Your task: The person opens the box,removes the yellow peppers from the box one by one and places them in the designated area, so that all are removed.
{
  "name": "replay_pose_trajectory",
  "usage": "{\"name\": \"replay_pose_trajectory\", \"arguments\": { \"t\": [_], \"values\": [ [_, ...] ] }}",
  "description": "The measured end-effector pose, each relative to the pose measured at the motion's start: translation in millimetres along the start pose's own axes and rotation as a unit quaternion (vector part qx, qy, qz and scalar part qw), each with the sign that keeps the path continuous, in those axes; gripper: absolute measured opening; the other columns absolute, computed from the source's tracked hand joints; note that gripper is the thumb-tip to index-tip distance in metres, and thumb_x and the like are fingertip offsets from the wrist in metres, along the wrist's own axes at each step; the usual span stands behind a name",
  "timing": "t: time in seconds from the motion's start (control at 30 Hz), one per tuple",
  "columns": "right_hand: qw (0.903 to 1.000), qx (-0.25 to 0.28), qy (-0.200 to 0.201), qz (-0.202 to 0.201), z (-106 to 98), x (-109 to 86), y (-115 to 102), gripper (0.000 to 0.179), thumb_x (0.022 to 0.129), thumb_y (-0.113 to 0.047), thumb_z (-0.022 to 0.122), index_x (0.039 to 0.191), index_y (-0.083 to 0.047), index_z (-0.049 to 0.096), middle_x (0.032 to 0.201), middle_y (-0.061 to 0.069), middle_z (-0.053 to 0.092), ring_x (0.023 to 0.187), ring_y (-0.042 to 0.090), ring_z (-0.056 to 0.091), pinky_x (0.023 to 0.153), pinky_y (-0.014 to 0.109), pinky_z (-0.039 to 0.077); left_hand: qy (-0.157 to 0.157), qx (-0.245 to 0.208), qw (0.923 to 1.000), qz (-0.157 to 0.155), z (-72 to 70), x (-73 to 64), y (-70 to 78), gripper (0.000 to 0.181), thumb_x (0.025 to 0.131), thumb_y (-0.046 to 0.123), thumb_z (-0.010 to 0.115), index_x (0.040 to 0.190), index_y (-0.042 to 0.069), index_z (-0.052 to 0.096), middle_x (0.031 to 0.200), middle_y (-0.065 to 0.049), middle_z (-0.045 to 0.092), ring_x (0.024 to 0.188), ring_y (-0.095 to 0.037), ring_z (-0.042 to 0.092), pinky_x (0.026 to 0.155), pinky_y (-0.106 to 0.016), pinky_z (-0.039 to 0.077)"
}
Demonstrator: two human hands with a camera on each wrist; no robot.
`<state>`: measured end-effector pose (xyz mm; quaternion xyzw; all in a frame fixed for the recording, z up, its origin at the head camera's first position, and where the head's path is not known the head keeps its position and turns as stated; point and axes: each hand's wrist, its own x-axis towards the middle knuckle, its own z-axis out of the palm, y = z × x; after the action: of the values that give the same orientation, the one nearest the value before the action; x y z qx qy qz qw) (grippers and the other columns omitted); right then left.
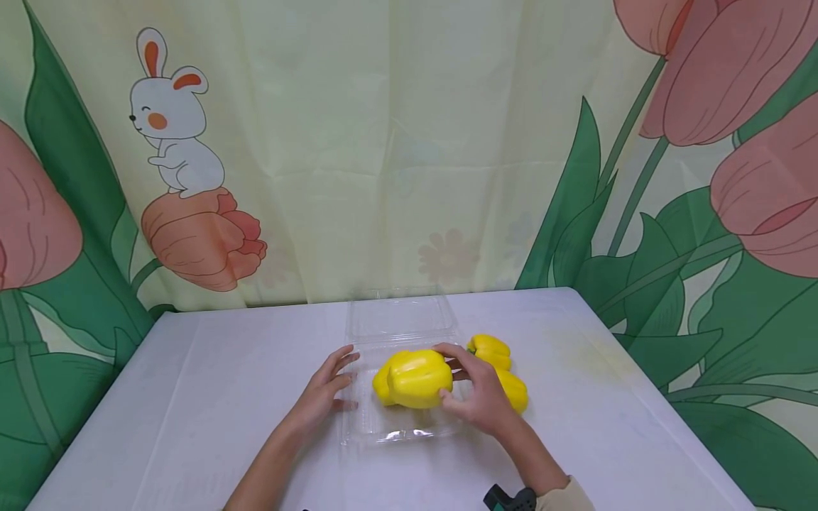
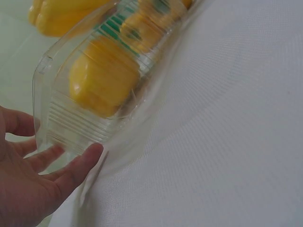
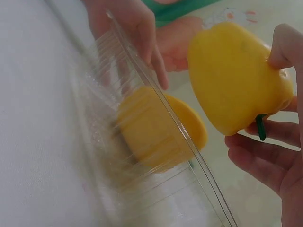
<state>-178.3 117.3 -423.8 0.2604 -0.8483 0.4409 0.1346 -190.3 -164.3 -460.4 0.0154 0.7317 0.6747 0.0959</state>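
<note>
A yellow bell pepper [image 1: 420, 379] hangs over the clear plastic box [image 1: 377, 429], gripped at its stem end by my right hand [image 1: 478, 392]. In the right wrist view the green stem of this pepper [image 3: 232, 75] points down between thumb and fingers. Another yellow pepper [image 3: 151, 125] lies inside the box, partly behind the held one in the head view. My left hand [image 1: 322, 394] is at the box's left side, its fingers spread and extended. Seen from the left wrist, its fingertips [image 2: 94, 150] are right at the ribbed wall of the box.
Two more yellow peppers, one at the back [image 1: 492, 350] and one nearer [image 1: 514, 390], lie on the white-covered table [image 1: 224, 397] right of the box. The box's clear lid [image 1: 399, 317] is folded back toward the printed curtain [image 1: 332, 177].
</note>
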Motion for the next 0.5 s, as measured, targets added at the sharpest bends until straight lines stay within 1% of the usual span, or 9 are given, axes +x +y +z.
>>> {"name": "replay_pose_trajectory", "arguments": {
  "t": [0.13,0.27,0.37,0.5],
  "values": [
    [1.0000,-0.006,0.002,0.001,-3,0.0,0,0.064,0.069,-0.009,0.073,0.130,-0.018,0.055,0.125,-0.001,0.063,0.099,0.014,0.064,0.083,0.023,0.057,-0.001,-0.001,1.0000,0.000,-0.3,0.2,0.0,0.054,0.098,0.009,0.042,0.150,0.018,0.030,0.156,-0.011,0.035,0.136,-0.039,0.038,0.080,-0.039,0.059],
    [1.0000,-0.008,0.002,0.004,-6,-0.5,1,0.064,0.071,-0.007,0.073,0.131,-0.017,0.054,0.128,0.000,0.061,0.104,0.016,0.065,0.087,0.023,0.056,-0.003,0.001,1.0000,-0.001,-0.4,-0.7,0.5,0.055,0.098,0.009,0.042,0.150,0.018,0.030,0.156,-0.011,0.034,0.136,-0.038,0.037,0.080,-0.038,0.059],
    [0.9999,0.001,0.001,0.010,-8,-1.2,2,0.064,0.072,-0.005,0.072,0.132,-0.017,0.053,0.130,0.003,0.060,0.107,0.019,0.067,0.088,0.023,0.055,-0.005,0.000,1.0000,-0.001,-0.6,-0.7,0.4,0.055,0.098,0.009,0.042,0.150,0.018,0.030,0.156,-0.011,0.034,0.136,-0.038,0.037,0.080,-0.038,0.058],
    [0.9997,0.016,0.003,0.020,-11,-1.9,2,0.064,0.073,-0.002,0.071,0.132,-0.018,0.051,0.131,0.006,0.058,0.106,0.022,0.069,0.087,0.025,0.056,-0.005,-0.004,1.0000,-0.001,-1.0,0.2,-0.3,0.054,0.098,0.009,0.041,0.150,0.018,0.030,0.156,-0.011,0.034,0.136,-0.039,0.037,0.081,-0.038,0.059]
  ]
}}
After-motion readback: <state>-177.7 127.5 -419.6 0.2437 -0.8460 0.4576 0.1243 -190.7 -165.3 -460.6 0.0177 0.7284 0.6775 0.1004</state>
